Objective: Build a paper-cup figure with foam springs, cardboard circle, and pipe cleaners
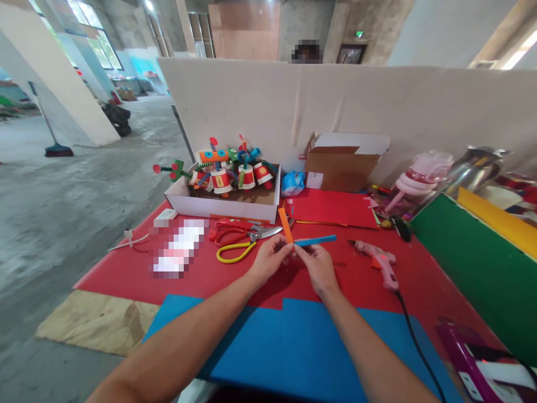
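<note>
Over the red table covering, my left hand (271, 258) pinches the lower end of an orange paper strip (286, 225), which points up and away. My right hand (318, 265) grips the near end of a blue paper strip (316, 241) that sticks out to the right. The two strips meet at an angle between my fingertips; whether they are joined there I cannot make out. Just left of my hands lie scissors with yellow handles (237, 252) and red-handled scissors (230, 230). A pink glue gun (380, 260) rests on its side to the right.
A white box (222, 210) of paper-cup figures with coiled limbs stands at the back left. Red paper sheets (331, 208), a cardboard box (344, 168) and a pink bottle (419, 179) are behind. A green board (474, 268) borders the right; blue sheets (293, 347) cover the front.
</note>
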`<action>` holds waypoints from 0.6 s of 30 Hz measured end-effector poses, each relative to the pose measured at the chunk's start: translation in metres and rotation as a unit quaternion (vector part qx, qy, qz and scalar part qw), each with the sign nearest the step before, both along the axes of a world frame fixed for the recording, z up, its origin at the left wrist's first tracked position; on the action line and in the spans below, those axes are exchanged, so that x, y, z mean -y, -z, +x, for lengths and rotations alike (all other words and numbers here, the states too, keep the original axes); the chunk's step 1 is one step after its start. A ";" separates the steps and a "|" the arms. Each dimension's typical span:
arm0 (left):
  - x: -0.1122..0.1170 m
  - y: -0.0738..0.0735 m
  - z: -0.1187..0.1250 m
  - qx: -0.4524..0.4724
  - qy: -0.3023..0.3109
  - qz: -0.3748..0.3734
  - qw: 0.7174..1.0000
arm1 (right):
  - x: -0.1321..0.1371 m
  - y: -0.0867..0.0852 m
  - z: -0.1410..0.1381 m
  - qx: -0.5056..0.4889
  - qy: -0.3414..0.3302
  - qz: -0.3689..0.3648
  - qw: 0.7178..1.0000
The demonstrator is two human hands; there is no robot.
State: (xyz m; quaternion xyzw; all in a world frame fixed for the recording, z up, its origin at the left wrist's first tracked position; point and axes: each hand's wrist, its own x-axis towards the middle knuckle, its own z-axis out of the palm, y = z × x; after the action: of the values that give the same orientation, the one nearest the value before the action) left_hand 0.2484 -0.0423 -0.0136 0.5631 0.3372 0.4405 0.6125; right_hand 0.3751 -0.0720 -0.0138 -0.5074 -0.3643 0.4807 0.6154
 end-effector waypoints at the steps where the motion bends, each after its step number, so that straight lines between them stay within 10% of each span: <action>1: 0.000 0.000 0.000 0.002 0.003 -0.002 1.000 | 0.000 0.000 0.000 -0.002 0.004 0.005 1.000; 18: -0.001 0.000 0.002 -0.038 -0.047 -0.012 0.998 | 0.001 -0.007 0.007 0.081 0.066 -0.007 0.995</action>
State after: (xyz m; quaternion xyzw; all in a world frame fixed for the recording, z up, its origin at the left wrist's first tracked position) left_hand 0.2501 -0.0414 -0.0136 0.5553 0.3917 0.4430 0.5848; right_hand 0.3822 -0.0727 -0.0064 -0.5715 -0.3753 0.3992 0.6108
